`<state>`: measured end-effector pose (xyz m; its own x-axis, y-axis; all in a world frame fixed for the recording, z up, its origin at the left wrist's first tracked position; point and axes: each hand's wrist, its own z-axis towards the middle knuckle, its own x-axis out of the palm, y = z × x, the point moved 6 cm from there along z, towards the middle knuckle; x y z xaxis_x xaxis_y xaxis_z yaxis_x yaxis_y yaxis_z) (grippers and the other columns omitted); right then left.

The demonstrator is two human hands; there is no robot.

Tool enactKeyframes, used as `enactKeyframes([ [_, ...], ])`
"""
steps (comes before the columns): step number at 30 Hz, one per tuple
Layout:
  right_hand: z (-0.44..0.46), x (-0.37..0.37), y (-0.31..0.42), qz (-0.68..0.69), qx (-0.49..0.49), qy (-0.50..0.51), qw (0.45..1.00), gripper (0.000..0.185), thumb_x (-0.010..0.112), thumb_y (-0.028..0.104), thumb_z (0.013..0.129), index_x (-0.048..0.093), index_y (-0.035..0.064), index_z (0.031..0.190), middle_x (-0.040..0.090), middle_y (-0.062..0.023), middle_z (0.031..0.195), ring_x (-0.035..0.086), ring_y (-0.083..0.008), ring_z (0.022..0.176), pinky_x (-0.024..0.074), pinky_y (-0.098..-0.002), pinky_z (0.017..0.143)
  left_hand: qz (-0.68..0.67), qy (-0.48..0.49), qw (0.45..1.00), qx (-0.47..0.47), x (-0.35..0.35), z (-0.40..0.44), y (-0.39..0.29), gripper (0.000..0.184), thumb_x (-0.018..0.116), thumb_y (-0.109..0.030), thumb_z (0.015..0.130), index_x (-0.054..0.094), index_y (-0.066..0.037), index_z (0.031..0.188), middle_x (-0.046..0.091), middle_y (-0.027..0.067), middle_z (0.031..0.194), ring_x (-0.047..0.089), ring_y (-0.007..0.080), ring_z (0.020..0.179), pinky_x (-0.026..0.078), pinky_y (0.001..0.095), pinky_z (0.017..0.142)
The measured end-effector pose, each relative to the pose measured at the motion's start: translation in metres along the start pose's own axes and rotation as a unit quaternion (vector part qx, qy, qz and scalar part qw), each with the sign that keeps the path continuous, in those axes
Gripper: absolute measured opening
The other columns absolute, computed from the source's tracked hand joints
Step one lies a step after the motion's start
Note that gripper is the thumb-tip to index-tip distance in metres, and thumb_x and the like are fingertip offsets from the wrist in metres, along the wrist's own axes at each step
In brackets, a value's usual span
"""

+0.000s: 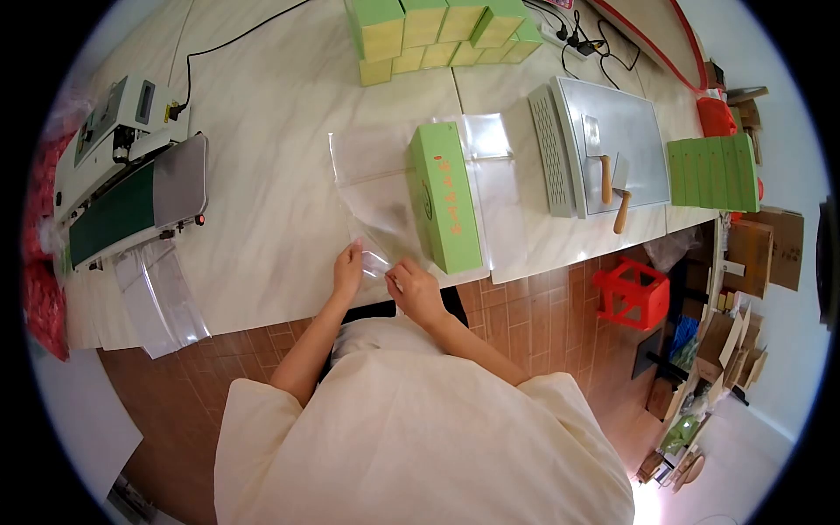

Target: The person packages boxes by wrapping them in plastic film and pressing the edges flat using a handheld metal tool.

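A clear plastic bag [376,201] lies on the table, its near edge raised between my two hands. My left hand [348,269] pinches that edge from the left. Opposite it, my right hand [416,292] has its fingers closed on the same film, close to the table's front edge. Just beyond my right hand stands a long green box [448,197] with orange lettering, resting on clear film. More clear film [494,166] sticks out to the right of the box.
On the left is a sealing machine [118,131] with a green belt; clear bags [159,297] hang beneath it. Stacked green boxes [437,31] stand at the back. To the right, two wooden-handled scrapers [606,179] lie on a metal hot plate [621,114], near more green boxes [713,173]. A red stool [632,293] stands on the floor.
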<state>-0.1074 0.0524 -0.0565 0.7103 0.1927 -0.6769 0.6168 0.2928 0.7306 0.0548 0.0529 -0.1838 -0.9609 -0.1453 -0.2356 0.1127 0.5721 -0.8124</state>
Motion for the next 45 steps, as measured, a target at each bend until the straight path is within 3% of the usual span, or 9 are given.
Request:
enactKeyframes([
  [7, -0.008, -0.003, 0.001, 0.023, 0.025, -0.004, 0.999, 0.013, 0.073, 0.008, 0.080, 0.062, 0.0043, 0.077, 0.060, -0.0084, 0.077, 0.062, -0.0273, 0.064, 0.0491, -0.0374, 0.056, -0.113, 0.072, 0.987, -0.091, -0.003, -0.016, -0.008, 0.050, 0.040, -0.049, 0.102, 0.061, -0.004, 0.112, 0.066, 0.0044, 0.087, 0.063, 0.0120, 0.073, 0.047, 0.0252, 0.063],
  [16, -0.009, 0.000, -0.013, 0.054, 0.089, -0.005, 0.995, 0.029, 0.078, 0.016, 0.078, 0.055, 0.0028, 0.068, 0.057, -0.0120, 0.070, 0.058, -0.0328, 0.059, 0.0468, -0.0410, 0.053, -0.139, 0.069, 0.987, -0.051, 0.001, -0.028, -0.027, 0.045, 0.050, -0.049, 0.100, 0.060, -0.007, 0.113, 0.063, 0.0021, 0.094, 0.061, 0.0108, 0.082, 0.047, 0.0246, 0.068],
  [18, -0.009, -0.002, -0.013, 0.067, 0.096, -0.023, 0.993, 0.033, 0.081, 0.018, 0.078, 0.054, 0.0015, 0.069, 0.056, -0.0110, 0.067, 0.056, -0.0245, 0.053, 0.0452, -0.0350, 0.050, -0.101, 0.063, 0.993, -0.022, 0.003, -0.026, -0.030, 0.041, 0.051, -0.045, 0.100, 0.061, -0.007, 0.111, 0.064, 0.0024, 0.092, 0.062, 0.0114, 0.080, 0.048, 0.0253, 0.067],
  [20, -0.009, -0.006, -0.013, 0.063, 0.106, -0.025, 0.992, 0.033, 0.080, 0.019, 0.079, 0.054, 0.0013, 0.069, 0.056, -0.0113, 0.066, 0.055, -0.0246, 0.053, 0.0450, -0.0348, 0.050, -0.062, 0.056, 0.997, 0.008, 0.002, -0.025, -0.033, 0.037, 0.053, -0.042, 0.099, 0.062, -0.007, 0.110, 0.065, 0.0027, 0.090, 0.063, 0.0121, 0.079, 0.049, 0.0259, 0.066],
  [29, -0.015, -0.032, -0.019, 0.062, 0.129, -0.041, 0.989, 0.031, 0.075, 0.021, 0.085, 0.054, 0.0013, 0.074, 0.058, -0.0133, 0.067, 0.056, -0.0277, 0.054, 0.0454, -0.0359, 0.050, -0.107, 0.041, 0.989, -0.097, 0.002, -0.020, -0.006, 0.030, 0.051, -0.032, 0.101, 0.059, -0.004, 0.100, 0.066, 0.0050, 0.088, 0.066, 0.0138, 0.075, 0.051, 0.0261, 0.064],
  [32, -0.017, -0.034, -0.019, 0.057, 0.125, -0.040, 0.990, 0.027, 0.072, 0.020, 0.087, 0.055, 0.0023, 0.076, 0.059, -0.0129, 0.069, 0.058, -0.0286, 0.055, 0.0456, -0.0363, 0.050, -0.122, 0.000, 0.992, -0.046, -0.001, -0.014, -0.007, 0.037, 0.052, -0.037, 0.101, 0.052, -0.003, 0.116, 0.064, 0.0086, 0.096, 0.064, 0.0158, 0.083, 0.051, 0.0269, 0.072],
  [34, -0.017, -0.036, -0.018, 0.046, 0.124, -0.044, 0.990, 0.025, 0.072, 0.019, 0.088, 0.056, 0.0023, 0.077, 0.060, -0.0126, 0.070, 0.059, -0.0278, 0.055, 0.0459, -0.0357, 0.050, -0.050, -0.039, 0.998, 0.001, -0.006, -0.015, -0.018, 0.057, 0.059, -0.039, 0.097, 0.036, -0.001, 0.133, 0.058, 0.0146, 0.110, 0.061, 0.0202, 0.093, 0.050, 0.0306, 0.083],
  [37, -0.019, -0.045, -0.013, 0.088, 0.119, -0.095, 0.985, 0.021, 0.070, 0.017, 0.089, 0.058, 0.0029, 0.079, 0.061, -0.0122, 0.072, 0.059, -0.0266, 0.056, 0.0468, -0.0348, 0.050, -0.018, -0.064, 0.997, 0.041, -0.007, -0.017, -0.029, 0.075, 0.068, -0.036, 0.090, 0.026, 0.001, 0.140, 0.050, 0.0193, 0.121, 0.058, 0.0255, 0.101, 0.049, 0.0352, 0.089],
  [45, -0.045, -0.074, -0.035, 0.092, 0.225, -0.168, 0.955, 0.025, 0.068, 0.015, 0.093, 0.058, -0.0010, 0.075, 0.058, -0.0062, 0.063, 0.054, -0.0091, 0.053, 0.0448, -0.0243, 0.050, 0.130, -0.098, 0.982, 0.100, 0.000, -0.011, -0.025, 0.081, 0.071, -0.023, 0.085, 0.020, 0.000, 0.144, 0.029, 0.0241, 0.139, 0.034, 0.0363, 0.129, 0.033, 0.0451, 0.108],
])
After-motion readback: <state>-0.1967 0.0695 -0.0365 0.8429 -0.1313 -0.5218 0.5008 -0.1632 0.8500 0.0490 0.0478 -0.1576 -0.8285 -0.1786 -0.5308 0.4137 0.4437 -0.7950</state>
